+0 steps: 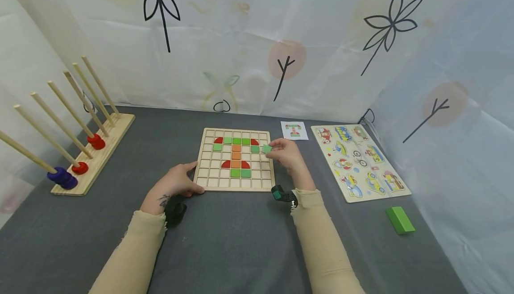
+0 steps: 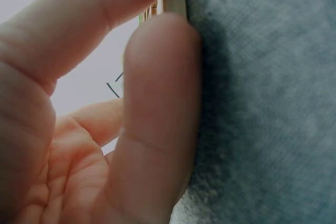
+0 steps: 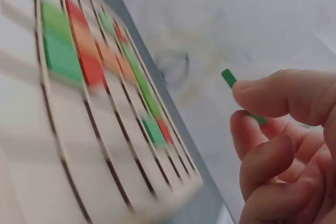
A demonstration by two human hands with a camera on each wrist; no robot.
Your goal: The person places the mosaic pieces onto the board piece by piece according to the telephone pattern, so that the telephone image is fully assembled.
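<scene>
My right hand (image 1: 288, 155) pinches a small green square tile (image 1: 267, 149) between thumb and fingertips, above the right part of a wooden grid board (image 1: 259, 184). In the right wrist view the green tile (image 3: 228, 78) shows edge-on, apart from the board. My left hand (image 1: 173, 182) touches the board's near left corner, with the index finger at the left side and the thumb at the front edge. Lying in the grid are green tiles (image 1: 240, 173), orange tiles (image 1: 236, 155) and red curved tiles (image 1: 225, 164). A small pattern card (image 1: 300, 136) lies beyond my right hand.
On the left stands a wooden peg stand (image 1: 95, 165) with tall rods, red rings (image 1: 80, 168) and purple rings (image 1: 63, 178). A picture puzzle board (image 1: 334, 162) lies on the right, with a green block (image 1: 400, 220) nearer. White printed cloth (image 1: 241, 39) hangs behind the grey table.
</scene>
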